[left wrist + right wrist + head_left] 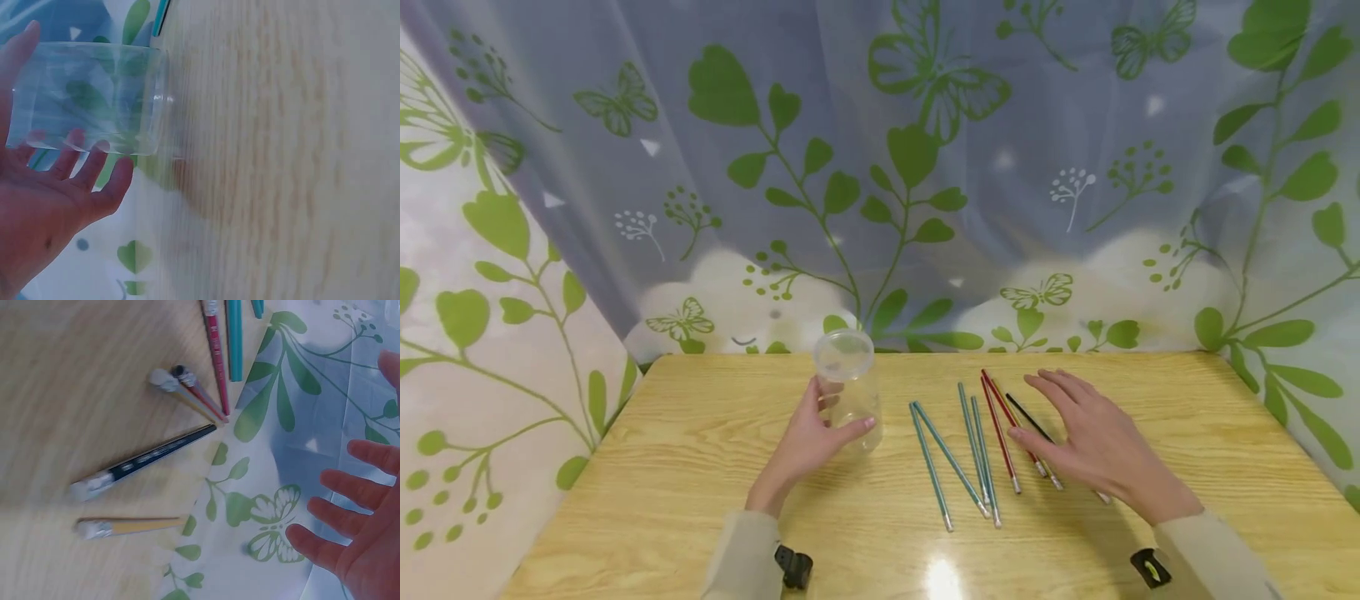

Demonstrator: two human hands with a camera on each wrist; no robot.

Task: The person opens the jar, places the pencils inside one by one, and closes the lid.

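A clear plastic jar (859,398) stands upright on the left part of the table. My left hand (805,446) holds it from the left, thumb across the near side and fingers round the far side; the left wrist view shows the fingertips along the jar wall (94,94). To the right, my right hand (1097,442) hovers over the pencils with its fingers spread and nothing held. Beneath or beside it lie a black pencil (156,453), a yellow pencil (147,525) and red pencils (1000,433). The right hand partly hides some pencils in the head view.
Several teal pencils (931,467) lie between the hands, eraser ends toward me. Behind the wooden table (655,500) hangs a curtain (820,167) printed with leaves and butterflies, reaching down to the table's far edge. Each wrist wears a small black device.
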